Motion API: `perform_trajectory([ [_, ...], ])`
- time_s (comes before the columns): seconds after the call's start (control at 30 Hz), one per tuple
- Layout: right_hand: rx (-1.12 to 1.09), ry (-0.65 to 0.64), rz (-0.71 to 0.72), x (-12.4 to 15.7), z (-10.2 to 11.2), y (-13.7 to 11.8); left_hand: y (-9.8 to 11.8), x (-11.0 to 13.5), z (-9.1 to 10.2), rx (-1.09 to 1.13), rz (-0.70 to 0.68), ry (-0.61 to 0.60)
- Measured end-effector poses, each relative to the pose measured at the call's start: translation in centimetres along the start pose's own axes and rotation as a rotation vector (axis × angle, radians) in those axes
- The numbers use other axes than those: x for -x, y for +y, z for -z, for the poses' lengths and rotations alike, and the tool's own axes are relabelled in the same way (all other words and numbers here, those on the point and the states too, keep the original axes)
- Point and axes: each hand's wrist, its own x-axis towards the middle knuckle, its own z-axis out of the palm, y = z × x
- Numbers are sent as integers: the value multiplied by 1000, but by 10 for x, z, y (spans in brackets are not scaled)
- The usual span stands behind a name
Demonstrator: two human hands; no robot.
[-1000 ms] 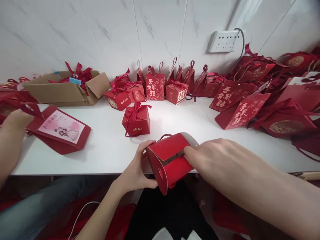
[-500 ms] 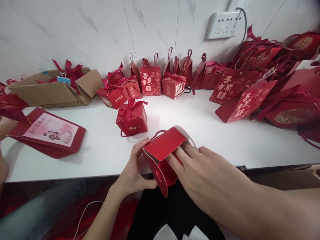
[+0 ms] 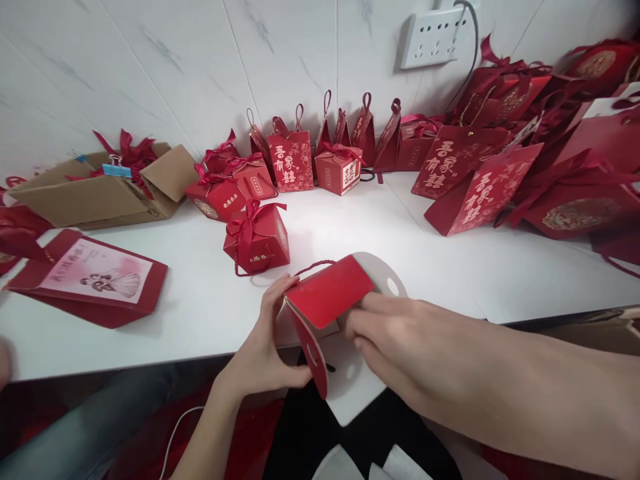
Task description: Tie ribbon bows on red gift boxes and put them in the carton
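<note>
A partly folded red gift box [image 3: 330, 290] with a twisted cord handle is in front of me at the table's edge. Its flaps stand open, and two of them show their white inner side. My left hand [image 3: 275, 340] grips the box from the left, fingers at the top edge and thumb against a red flap with a cut-out hole. My right hand [image 3: 395, 340] is closed at the right side, its curled fingers at the flaps; the fingertips are partly hidden. Just behind is a finished red box with a ribbon bow [image 3: 257, 237].
A red bag with a couple picture [image 3: 107, 280] lies at left, near another person's hand [image 3: 4, 363]. A cardboard box [image 3: 90, 200] holds ribboned items. Red gift boxes and bags [image 3: 291, 160] line the wall; more are heaped at right [image 3: 580, 207]. A socket strip [image 3: 434, 40] is above.
My right hand's fingers have come out of the box opening and curled at its side. A flap has swung down, showing white. The other person's hand has left the picture bag.
</note>
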Motion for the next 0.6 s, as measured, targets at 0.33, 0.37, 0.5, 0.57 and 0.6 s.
perform_trajectory([
  [0.33,132,135,-42,-23,-14,-6,88,-9,-26,-254,-99,247],
  [0.37,167,139,-35,-24,-13,-6,93,-11,-26,-344,-105,235],
  [0.5,270,93,5,-18,-6,-5,97,-19,-20,-517,-102,227],
  [0.57,267,29,15,-14,-1,-6,92,-22,-18,-496,-94,270],
  [0.6,264,-16,15,-12,1,-8,90,-22,-18,-479,-88,296],
])
